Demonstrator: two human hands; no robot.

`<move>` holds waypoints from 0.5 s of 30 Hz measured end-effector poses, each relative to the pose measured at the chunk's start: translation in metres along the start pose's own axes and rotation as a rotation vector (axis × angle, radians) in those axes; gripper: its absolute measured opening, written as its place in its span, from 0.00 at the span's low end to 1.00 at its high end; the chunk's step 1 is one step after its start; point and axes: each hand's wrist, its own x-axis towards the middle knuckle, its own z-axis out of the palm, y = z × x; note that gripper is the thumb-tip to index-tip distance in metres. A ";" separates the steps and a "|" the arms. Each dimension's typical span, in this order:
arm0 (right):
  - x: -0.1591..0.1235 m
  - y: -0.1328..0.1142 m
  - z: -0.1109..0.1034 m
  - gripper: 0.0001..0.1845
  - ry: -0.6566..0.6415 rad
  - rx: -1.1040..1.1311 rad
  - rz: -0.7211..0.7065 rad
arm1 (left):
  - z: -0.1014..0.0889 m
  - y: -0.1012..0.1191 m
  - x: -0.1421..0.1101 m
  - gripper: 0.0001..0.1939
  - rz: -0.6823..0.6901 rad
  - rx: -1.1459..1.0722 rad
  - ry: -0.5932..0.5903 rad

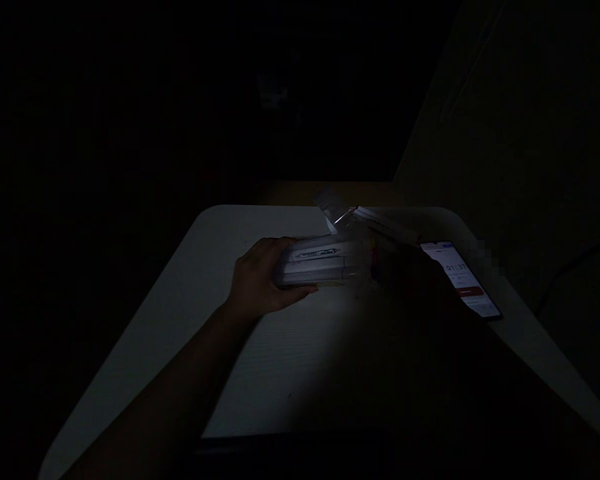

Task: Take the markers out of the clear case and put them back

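Observation:
A pack of white marker pens (320,261) in clear plastic lies lengthwise across my grip, above the table. My left hand (261,277) wraps round its left end, thumb along the near side and fingers over the far side. Dark, reddish colours show faintly at the pack's right end. Beside that end is my right hand (413,273), deep in shadow; its fingers cannot be made out. Just behind the pack are a crumpled clear plastic wrapper (331,205) and a white, pen-like item (383,223) with a reddish end.
A lit phone (460,280) showing a running timer lies at the right, partly behind my right arm. The pale table (260,373) has rounded far corners. A dark flat edge (290,443) crosses the front. A dark screen-like panel (325,100) stands beyond the table.

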 end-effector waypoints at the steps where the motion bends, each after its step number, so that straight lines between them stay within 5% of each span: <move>1: 0.000 0.000 -0.001 0.17 -0.026 -0.010 0.022 | 0.000 0.000 0.000 0.35 0.000 -0.001 -0.001; 9: -0.003 -0.004 -0.015 0.14 -0.146 -0.055 0.139 | 0.000 0.000 -0.001 0.36 -0.006 -0.003 -0.007; 15: -0.003 -0.012 -0.029 0.12 0.049 0.075 0.040 | -0.001 -0.001 0.000 0.35 -0.005 -0.003 -0.012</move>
